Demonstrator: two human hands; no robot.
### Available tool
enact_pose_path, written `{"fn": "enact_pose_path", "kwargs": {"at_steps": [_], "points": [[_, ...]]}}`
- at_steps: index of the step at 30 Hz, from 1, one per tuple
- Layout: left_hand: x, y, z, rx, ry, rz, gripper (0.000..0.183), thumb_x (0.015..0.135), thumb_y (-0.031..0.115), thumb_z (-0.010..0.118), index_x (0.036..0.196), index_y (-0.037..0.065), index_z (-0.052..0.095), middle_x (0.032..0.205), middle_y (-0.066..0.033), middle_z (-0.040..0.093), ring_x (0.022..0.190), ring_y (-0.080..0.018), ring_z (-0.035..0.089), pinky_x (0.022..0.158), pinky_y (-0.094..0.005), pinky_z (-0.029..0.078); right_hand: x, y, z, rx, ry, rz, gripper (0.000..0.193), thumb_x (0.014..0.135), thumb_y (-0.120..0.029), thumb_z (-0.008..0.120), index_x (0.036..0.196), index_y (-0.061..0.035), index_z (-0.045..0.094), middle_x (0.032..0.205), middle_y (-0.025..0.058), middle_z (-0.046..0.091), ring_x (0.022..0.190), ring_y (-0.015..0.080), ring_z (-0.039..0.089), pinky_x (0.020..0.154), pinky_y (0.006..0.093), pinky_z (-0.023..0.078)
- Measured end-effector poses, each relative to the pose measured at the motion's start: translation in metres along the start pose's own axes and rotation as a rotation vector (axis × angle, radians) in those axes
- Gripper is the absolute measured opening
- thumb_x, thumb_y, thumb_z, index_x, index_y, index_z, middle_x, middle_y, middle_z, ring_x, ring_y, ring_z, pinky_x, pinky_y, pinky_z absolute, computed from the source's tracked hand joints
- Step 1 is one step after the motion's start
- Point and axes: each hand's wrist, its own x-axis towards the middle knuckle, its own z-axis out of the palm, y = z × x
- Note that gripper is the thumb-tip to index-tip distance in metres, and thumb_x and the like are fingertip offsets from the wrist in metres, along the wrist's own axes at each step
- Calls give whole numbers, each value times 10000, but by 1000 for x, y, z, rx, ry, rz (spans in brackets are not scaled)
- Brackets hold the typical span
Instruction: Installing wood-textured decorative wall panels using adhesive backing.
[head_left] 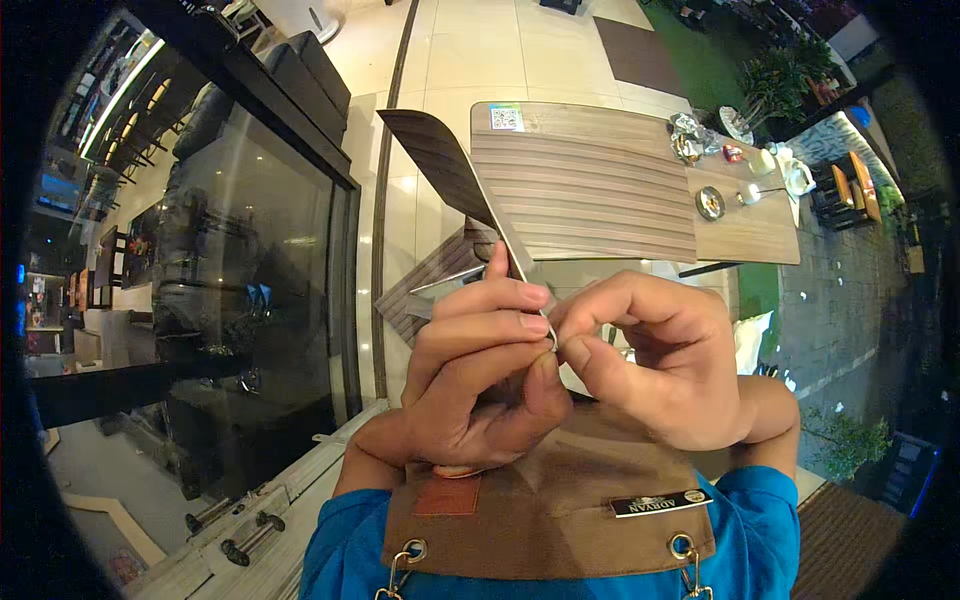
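A thin, flat strip (440,160) with a dark wood-grain face and a pale edge rises from between my hands, tilted up and to the left. My left hand (475,370) holds its lower part: the fingers lie along the strip, the index finger points up behind it, and the thumb presses near the bottom end. Right beside it, my right hand (650,350) is closed in a pinch at that same bottom end, thumb and index fingertip together. Whatever small piece sits between those fingertips is too hidden to name. Both hands are raised in front of my brown apron (560,480).
Beyond my hands stands a wood-look table (590,180) with a striped top. On its right end are a round ashtray (710,203), a crumpled clear plastic bag (688,138) and a white cup (748,194). A dark-framed glass panel (270,270) runs along my left.
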Motion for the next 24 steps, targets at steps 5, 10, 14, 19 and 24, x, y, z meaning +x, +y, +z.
{"fn": "enact_pose_path", "kwargs": {"at_steps": [5,10,14,19,24], "points": [[1,1,-4,43,-37,-14,240,812,6,683,1029,16,581,1077,-90,538,1056,-291,594,1076,-556,386,-2,-3,1,-40,33,16,77,813,-40,694,872,1,665,808,38,686,783,59,618,709,231,497],[4,-2,-2,36,-30,21,240,811,13,692,1023,19,579,1071,-90,537,1052,-291,595,1074,-552,391,-3,-6,3,-32,68,51,73,803,-35,701,860,3,675,785,42,691,764,62,630,698,230,504],[5,-3,-1,85,-25,48,244,812,17,698,1022,21,574,1071,-89,538,1044,-290,600,1063,-547,409,-3,-6,4,-58,101,-9,61,804,-28,706,848,4,680,774,37,693,745,54,622,689,225,503],[6,-4,-1,86,-26,68,241,810,14,700,1016,21,574,1070,-88,539,1041,-291,604,1058,-545,416,-2,-5,2,-92,87,-18,56,816,-30,705,850,6,679,779,26,691,756,40,609,687,218,498],[6,-6,0,82,-13,88,258,805,15,710,1024,19,574,1076,-92,539,1047,-296,604,1060,-549,412,-1,-6,2,-10,79,23,68,826,-39,706,863,7,671,806,21,684,792,36,594,726,213,488]]}}
